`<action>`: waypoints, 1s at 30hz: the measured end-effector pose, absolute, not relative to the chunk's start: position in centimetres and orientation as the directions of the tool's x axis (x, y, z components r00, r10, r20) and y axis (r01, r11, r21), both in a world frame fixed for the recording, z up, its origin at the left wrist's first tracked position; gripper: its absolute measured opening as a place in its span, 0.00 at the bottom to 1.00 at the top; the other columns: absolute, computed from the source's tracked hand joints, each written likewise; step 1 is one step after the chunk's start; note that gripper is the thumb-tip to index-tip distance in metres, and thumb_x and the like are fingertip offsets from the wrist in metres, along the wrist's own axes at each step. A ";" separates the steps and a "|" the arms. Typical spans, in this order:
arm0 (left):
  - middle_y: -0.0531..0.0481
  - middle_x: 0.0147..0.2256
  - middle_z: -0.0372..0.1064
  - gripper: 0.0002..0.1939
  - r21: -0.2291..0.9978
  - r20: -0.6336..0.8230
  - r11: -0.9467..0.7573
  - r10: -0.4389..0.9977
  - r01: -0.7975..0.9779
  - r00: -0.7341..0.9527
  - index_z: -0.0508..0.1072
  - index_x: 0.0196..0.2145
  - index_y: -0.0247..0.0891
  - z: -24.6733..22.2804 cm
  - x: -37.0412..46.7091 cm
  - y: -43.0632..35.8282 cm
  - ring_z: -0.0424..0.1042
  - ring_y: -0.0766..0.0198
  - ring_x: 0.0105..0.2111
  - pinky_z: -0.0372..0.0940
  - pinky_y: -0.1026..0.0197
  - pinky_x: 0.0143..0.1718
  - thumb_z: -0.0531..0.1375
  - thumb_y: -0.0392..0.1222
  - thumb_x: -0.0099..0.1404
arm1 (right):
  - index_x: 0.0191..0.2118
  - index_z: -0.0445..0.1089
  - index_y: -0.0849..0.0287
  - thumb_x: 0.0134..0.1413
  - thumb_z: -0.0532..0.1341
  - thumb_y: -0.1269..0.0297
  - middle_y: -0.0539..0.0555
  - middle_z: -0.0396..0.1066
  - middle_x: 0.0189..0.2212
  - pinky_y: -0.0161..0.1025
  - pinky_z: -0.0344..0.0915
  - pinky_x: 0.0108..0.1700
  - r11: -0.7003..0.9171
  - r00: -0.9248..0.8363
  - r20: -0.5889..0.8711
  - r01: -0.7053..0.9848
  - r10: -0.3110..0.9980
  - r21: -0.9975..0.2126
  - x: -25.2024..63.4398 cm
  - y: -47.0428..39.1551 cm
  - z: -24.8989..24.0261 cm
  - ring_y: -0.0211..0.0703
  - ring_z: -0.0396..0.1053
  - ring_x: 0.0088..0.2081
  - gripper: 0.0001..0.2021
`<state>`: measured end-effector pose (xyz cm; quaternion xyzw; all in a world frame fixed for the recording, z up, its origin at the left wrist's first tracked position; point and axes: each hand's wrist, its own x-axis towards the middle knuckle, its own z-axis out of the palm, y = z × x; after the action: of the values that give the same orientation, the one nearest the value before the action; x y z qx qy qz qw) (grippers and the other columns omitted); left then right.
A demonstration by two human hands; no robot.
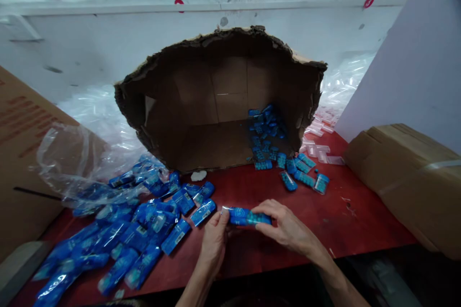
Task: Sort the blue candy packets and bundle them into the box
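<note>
The box (230,74) opens toward the person, its ragged rim arching over a brown cardboard floor that shows at the middle and left. In front of the box's mouth, the red surface (345,211) offers its widest room toward the right, and its near edge runs just on the person's side of the hands. There, in front of the box, is a packet (241,215): the left hand (215,235) pinches one end between thumb and fingers, while the right hand (284,224) grips the other end. To the front left of the box, a heap of blue packets (144,230) crowds the surface, with a crumpled clear bag (81,158) over its far part. Cartons flank the box, one at the left (25,153) and one at the right (403,177), limiting sideways reach. Small tubs (266,127) are piled inside the box's right side, and more spill out past its front right rim. Clear cases (319,148) lie just right of the box, and a wall (79,38) stands behind it. The held packet is glossy blue film, with turquoise beads showing through its clear part.
</note>
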<state>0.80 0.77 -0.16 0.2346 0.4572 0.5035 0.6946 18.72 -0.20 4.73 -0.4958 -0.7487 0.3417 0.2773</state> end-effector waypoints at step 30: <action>0.46 0.35 0.70 0.12 0.524 -0.472 0.683 0.731 -0.510 0.493 0.67 0.41 0.34 0.7 1.0 0.1 0.71 0.65 0.30 0.67 0.62 0.29 0.55 0.37 0.58 | 0.48 0.60 0.51 0.38 0.64 0.70 0.49 0.61 0.38 0.36 0.59 0.40 -0.208 -0.380 -0.068 -0.341 0.922 -0.917 16.9 0.4 -0.1 0.36 0.61 0.37 0.27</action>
<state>0.96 0.10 0.74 0.1595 0.3464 0.3650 0.8493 16.88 0.37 -0.08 -0.3294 -0.4413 0.7039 0.4486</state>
